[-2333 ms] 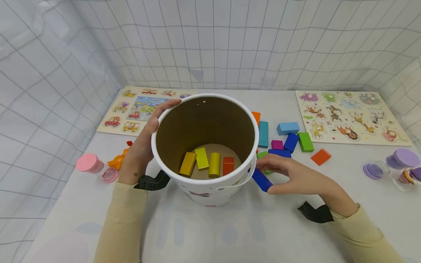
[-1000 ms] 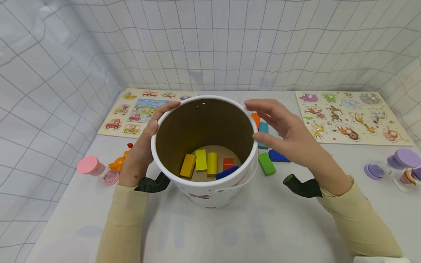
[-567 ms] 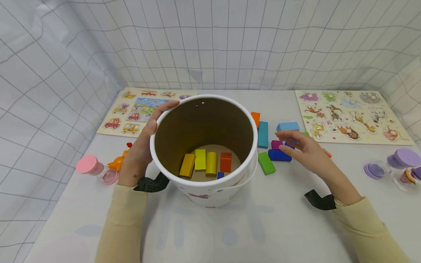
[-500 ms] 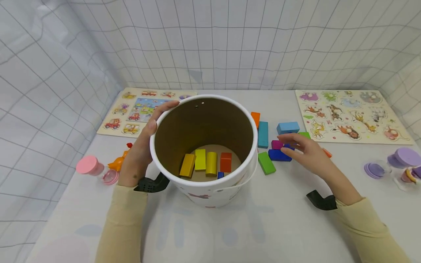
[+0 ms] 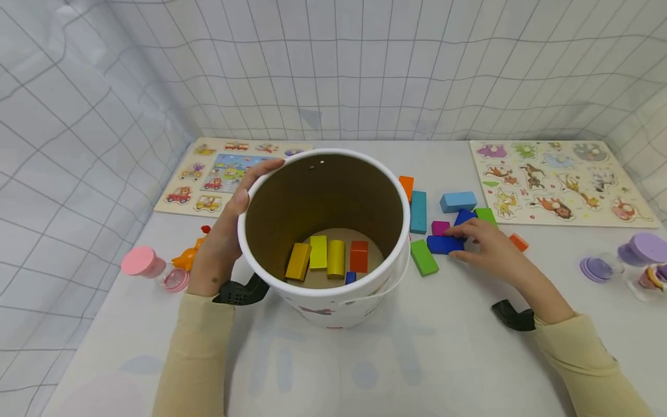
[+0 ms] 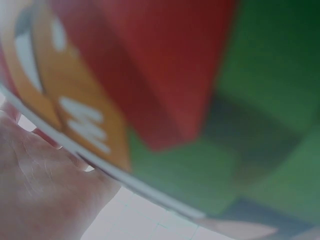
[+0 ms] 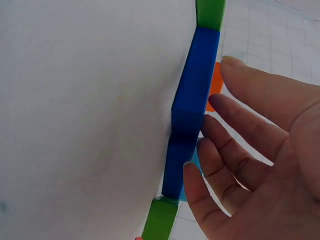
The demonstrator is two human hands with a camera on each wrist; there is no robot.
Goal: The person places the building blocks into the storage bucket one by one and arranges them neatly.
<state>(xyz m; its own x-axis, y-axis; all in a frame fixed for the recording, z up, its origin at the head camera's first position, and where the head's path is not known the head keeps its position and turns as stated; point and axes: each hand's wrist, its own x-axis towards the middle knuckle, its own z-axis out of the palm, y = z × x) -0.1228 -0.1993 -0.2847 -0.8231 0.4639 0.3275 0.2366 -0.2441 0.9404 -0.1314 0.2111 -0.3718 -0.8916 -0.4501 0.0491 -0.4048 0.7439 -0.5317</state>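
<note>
My left hand [image 5: 219, 243] holds the white bucket [image 5: 339, 310] at its left side, with fingers along the rim. In the left wrist view the bucket's printed wall [image 6: 175, 65] fills most of the picture, beside the palm [image 6: 45, 185]. Inside lie an orange-yellow block [image 5: 298, 262], a yellow block [image 5: 318, 253], a yellow cylinder [image 5: 336, 259], a red block [image 5: 359, 256] and a partly hidden blue block [image 5: 351, 278]. My right hand [image 5: 495, 255] hovers with bent, spread fingers over two blue blocks [image 5: 442, 245]; the right wrist view shows its fingers close beside them [image 7: 195, 80].
Right of the bucket lie green [image 5: 424, 258], teal [image 5: 418, 212], light blue [image 5: 458, 202], magenta [image 5: 440, 228] and orange [image 5: 519, 242] blocks. Picture puzzle boards stand behind [image 5: 563, 185]. Pink [image 5: 143, 262] and purple [image 5: 642, 249] capped toys flank the table. White grid-lined cloth surrounds it.
My right hand carried a blue block beside the bucket, let it drop inside, then moved right and down to the loose blue blocks. My left hand has stayed on the bucket.
</note>
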